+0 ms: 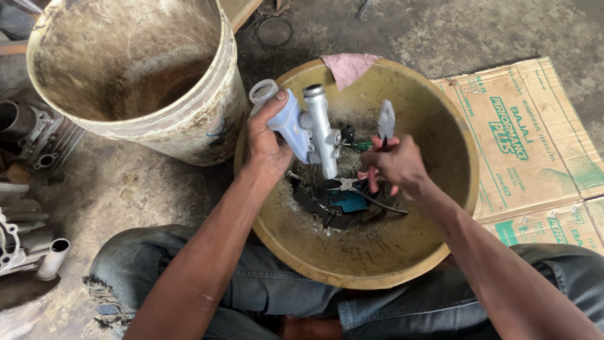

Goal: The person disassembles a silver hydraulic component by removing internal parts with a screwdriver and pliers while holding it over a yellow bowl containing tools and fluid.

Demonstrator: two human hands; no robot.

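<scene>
Head view: left hand (267, 141) grips grey cylinder part (308, 129); right hand (396, 165) clamps red-handled pliers (385, 126) over yellow basin (453, 138). Step, apparently: working a fitting; next needs steady jaws.

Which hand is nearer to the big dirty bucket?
Left. The left hand, holding a grey metal part, is just beside the bucket; the right hand, gripping pliers, is farther away over the basin.

Single head view, close overhead, facing down at basin (434, 113).
</scene>
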